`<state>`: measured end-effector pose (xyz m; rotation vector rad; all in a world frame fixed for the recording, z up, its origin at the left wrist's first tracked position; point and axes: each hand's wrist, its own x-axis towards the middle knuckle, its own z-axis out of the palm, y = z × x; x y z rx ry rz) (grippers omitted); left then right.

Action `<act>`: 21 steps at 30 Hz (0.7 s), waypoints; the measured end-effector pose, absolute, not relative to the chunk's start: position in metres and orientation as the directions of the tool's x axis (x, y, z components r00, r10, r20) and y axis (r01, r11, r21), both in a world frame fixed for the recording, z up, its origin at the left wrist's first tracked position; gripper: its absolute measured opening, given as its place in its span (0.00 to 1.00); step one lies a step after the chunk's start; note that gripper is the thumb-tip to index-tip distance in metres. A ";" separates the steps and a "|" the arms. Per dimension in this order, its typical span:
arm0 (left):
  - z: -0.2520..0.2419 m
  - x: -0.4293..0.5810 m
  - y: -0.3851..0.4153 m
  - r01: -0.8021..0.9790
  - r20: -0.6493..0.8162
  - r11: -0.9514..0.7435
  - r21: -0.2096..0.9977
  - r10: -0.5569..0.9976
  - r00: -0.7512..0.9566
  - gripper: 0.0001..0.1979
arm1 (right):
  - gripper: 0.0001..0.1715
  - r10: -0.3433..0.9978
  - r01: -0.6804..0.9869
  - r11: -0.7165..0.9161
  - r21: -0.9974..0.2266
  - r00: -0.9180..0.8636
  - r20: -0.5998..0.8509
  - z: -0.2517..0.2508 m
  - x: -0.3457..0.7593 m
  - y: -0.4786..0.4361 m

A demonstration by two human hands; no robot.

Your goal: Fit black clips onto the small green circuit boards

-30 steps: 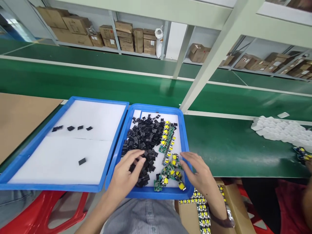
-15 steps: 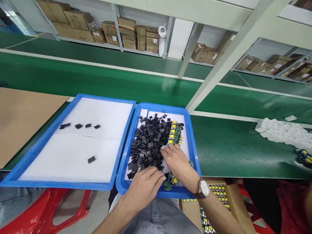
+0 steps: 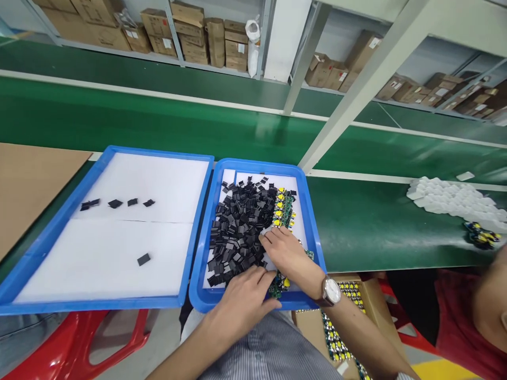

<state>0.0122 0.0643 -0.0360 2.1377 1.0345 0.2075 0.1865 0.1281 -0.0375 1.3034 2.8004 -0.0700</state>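
Observation:
My left hand [image 3: 247,293] reaches over the near edge of the right-hand blue tray [image 3: 311,211], its thumb spread from its fingers. The fingertips are beside a green circuit board [image 3: 276,289] with yellow parts. My right hand [image 3: 285,252], with a watch on the wrist, has its fingers curled down beside the pile of small black plastic pieces [image 3: 241,227]; what they hold, if anything, is hidden. Something whitish shows near those fingertips. Beyond them, a row of circuit boards with yellow components [image 3: 280,206] stands along the pile's right side.
A second blue tray [image 3: 204,211] on the left carries several loose black pieces [image 3: 144,259]. Cardboard [image 3: 35,179] lies farther left. White packing material [image 3: 451,200] sits to the right, near another person [image 3: 455,306]. A carton of boards [image 3: 374,311] is below the bench; a post [image 3: 356,100] slants up.
My left hand has moved slightly right and up, and its thumb has come apart from the fingers. My right hand stays beside the black pile. The camera view has shifted a little.

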 end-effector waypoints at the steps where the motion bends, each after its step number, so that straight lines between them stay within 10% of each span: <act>1: -0.037 0.016 0.063 0.623 -0.174 -0.409 0.666 0.727 0.664 0.25 | 0.15 0.759 0.761 0.648 -0.020 -0.648 -0.064 -0.038 0.189 0.128; 4: -0.041 0.021 0.060 0.628 -0.164 -0.414 0.659 0.736 0.657 0.23 | 0.17 0.769 0.766 0.637 -0.089 -0.639 0.014 -0.042 0.201 0.127; 11: -0.046 0.015 0.070 0.618 -0.155 -0.361 0.699 0.766 0.623 0.20 | 0.20 0.898 0.608 0.440 -0.661 -0.275 0.344 -0.035 0.232 0.098; 21: -0.039 0.025 0.092 0.594 -0.198 -0.451 0.666 0.661 0.724 0.29 | 0.17 0.954 0.572 0.236 -0.786 0.018 0.299 -0.026 0.256 0.050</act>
